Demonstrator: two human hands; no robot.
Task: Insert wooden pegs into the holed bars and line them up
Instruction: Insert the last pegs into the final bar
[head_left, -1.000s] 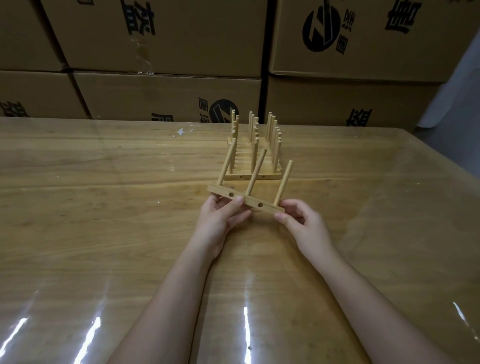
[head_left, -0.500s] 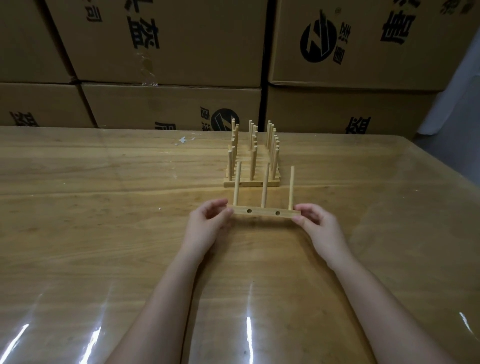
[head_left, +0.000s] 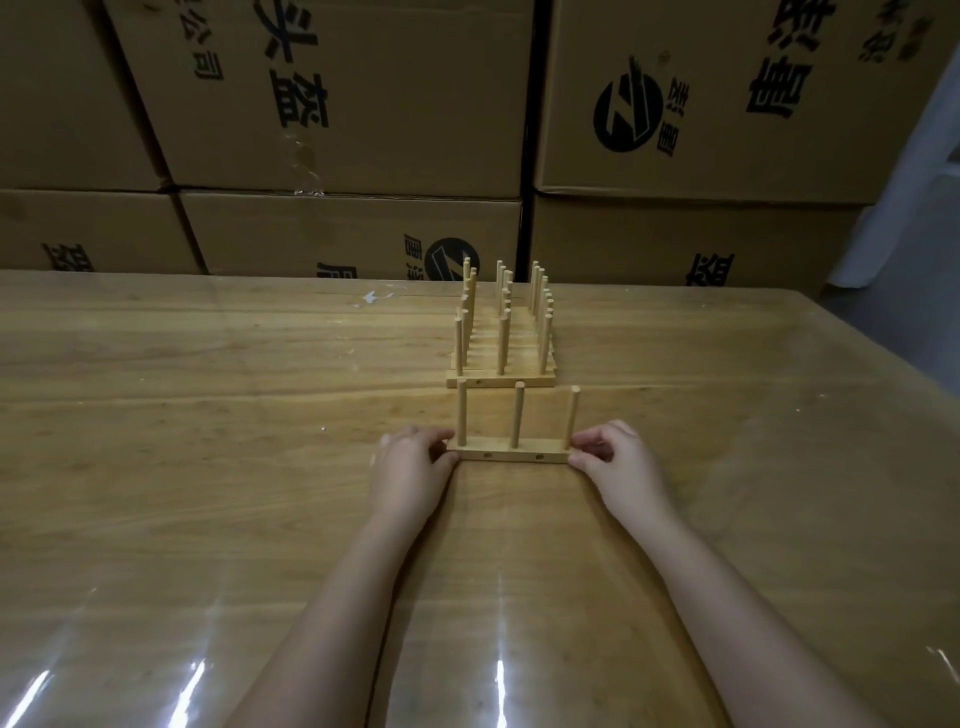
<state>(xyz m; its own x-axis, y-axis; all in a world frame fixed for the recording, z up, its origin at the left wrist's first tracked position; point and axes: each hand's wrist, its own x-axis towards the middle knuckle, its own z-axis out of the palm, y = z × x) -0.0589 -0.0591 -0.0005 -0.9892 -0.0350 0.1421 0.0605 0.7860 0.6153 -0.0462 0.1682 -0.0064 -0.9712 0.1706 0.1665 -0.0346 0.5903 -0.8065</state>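
The left hand (head_left: 410, 473) is pinching the left end of the pegged bar (head_left: 511, 456), thumb on the near face and fingers curled over the far side. Gripping at the very end is leaving the three pegs (head_left: 517, 422) free and upright, I'd judge so the bar can be squared. The bar appears to be sitting flat on the table (head_left: 208, 467), just short of the row of finished bars (head_left: 501, 382) and parallel to it. At the bar's right end the right hand (head_left: 621, 467) is pinching likewise, fingertips narrow on the wood.

Left of the bar, plenty of tabletop is stretching away. Beyond the bar only a small gap is separating it from the row — a straight push forward looks enough. Right of the bar the table's edge is slanting away, well apart.
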